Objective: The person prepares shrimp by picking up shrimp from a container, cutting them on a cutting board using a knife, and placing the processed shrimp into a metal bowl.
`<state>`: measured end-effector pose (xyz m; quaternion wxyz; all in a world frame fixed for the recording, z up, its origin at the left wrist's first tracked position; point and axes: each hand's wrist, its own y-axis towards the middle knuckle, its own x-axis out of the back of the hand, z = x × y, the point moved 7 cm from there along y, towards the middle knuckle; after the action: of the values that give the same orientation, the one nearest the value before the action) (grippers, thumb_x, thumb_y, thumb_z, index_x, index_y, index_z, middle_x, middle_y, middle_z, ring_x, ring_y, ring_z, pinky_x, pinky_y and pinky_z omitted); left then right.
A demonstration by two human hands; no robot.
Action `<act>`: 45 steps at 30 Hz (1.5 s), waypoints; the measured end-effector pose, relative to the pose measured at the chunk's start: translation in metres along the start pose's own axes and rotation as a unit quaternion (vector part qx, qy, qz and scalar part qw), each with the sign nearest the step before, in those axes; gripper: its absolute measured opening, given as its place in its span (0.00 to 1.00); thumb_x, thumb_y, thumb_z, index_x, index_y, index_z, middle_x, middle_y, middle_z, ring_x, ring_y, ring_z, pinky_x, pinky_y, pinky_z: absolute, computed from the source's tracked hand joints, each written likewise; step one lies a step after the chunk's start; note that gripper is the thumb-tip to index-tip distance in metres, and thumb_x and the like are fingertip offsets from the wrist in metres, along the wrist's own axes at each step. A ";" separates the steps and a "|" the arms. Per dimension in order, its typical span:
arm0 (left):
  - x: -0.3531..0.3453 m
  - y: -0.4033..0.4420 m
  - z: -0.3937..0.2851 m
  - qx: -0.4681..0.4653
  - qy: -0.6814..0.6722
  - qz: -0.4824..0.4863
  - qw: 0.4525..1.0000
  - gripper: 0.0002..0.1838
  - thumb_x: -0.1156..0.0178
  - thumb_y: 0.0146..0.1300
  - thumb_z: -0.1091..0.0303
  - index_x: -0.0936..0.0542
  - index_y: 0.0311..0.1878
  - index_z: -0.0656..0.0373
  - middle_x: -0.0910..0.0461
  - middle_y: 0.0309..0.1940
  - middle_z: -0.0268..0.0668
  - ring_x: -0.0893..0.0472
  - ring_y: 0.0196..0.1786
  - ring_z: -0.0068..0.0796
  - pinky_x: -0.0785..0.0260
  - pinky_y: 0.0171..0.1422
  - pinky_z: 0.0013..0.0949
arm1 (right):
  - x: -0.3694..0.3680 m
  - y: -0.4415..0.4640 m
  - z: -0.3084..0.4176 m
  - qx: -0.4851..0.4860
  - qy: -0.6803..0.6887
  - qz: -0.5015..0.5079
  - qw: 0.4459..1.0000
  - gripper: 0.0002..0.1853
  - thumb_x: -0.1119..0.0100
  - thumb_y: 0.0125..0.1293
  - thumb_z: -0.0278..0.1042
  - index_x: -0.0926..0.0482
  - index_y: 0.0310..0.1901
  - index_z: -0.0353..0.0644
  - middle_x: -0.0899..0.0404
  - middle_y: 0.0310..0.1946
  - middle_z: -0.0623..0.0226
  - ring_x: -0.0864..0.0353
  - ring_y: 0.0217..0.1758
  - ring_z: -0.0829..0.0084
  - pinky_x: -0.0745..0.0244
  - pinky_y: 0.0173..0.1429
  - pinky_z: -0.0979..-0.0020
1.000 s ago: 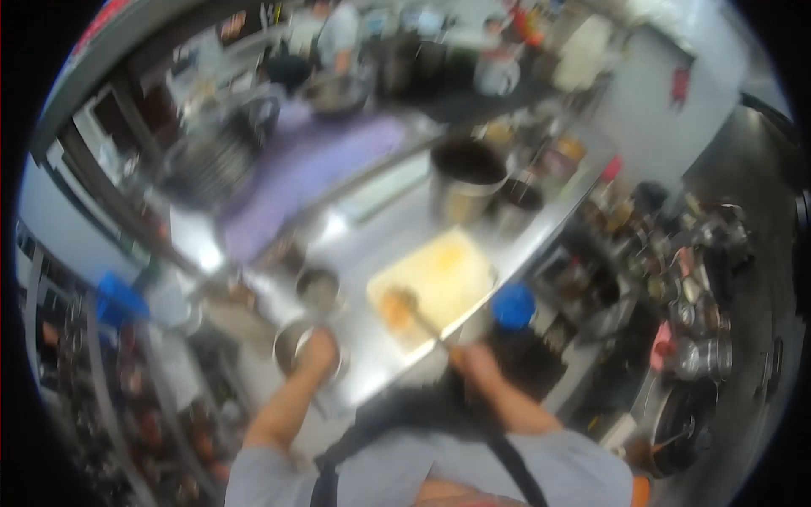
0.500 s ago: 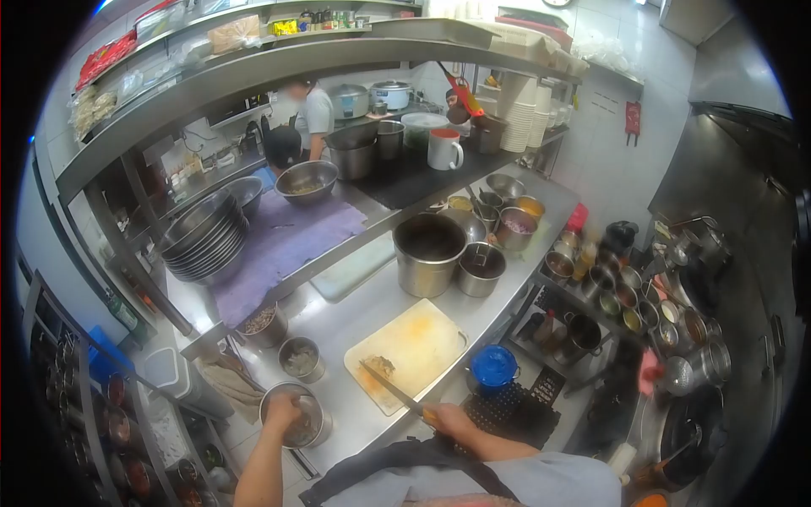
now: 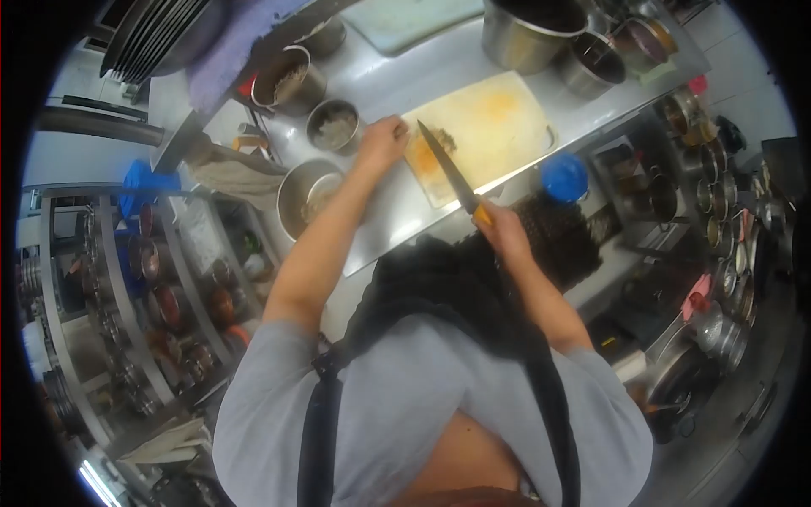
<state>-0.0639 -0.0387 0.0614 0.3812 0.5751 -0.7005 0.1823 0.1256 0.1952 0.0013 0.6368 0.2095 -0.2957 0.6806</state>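
My right hand [image 3: 508, 233] is wrapped round the yellow handle of a long kitchen knife [image 3: 456, 179]. The blade points away from me, over the left part of a pale cutting board [image 3: 498, 127]. Beside the blade lies a small heap of chopped brownish food [image 3: 445, 141], its kind unclear. At the board's left edge is my left hand [image 3: 387, 140], fingers drawn together; anything inside them is hidden. Under my left forearm stands a steel bowl [image 3: 290, 201], partly covered by the arm. Farther back, a small steel pot [image 3: 334, 127] holds pale, translucent-looking pieces.
Another steel pot [image 3: 287, 82] with shredded contents stands at the back left. A large steel pot [image 3: 515, 38] and a second board [image 3: 405, 21] are behind the work board. To the right sits a blue bowl [image 3: 564, 177]. Shelves of pans [image 3: 160, 304] line the left.
My left hand has come out of the steel bowl and moved to the cutting board's left edge. The knife stays in my right hand. The view has tilted downward.
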 end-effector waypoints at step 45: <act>-0.076 -0.019 0.031 0.118 0.126 0.067 0.983 0.15 0.42 0.62 0.65 0.13 0.47 0.61 0.15 0.38 0.54 0.15 0.44 0.54 0.23 0.54 0.47 | -0.019 -0.020 -0.007 -0.071 0.174 0.006 0.982 0.32 0.33 0.65 0.30 0.29 0.71 0.52 0.16 0.37 0.52 0.17 0.33 0.60 0.22 0.42 0.64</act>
<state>-0.0525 -0.0148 -0.0179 0.3828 0.5400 -0.6572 0.3604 0.1480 0.1859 -0.0133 0.6876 0.0400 -0.2292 0.6878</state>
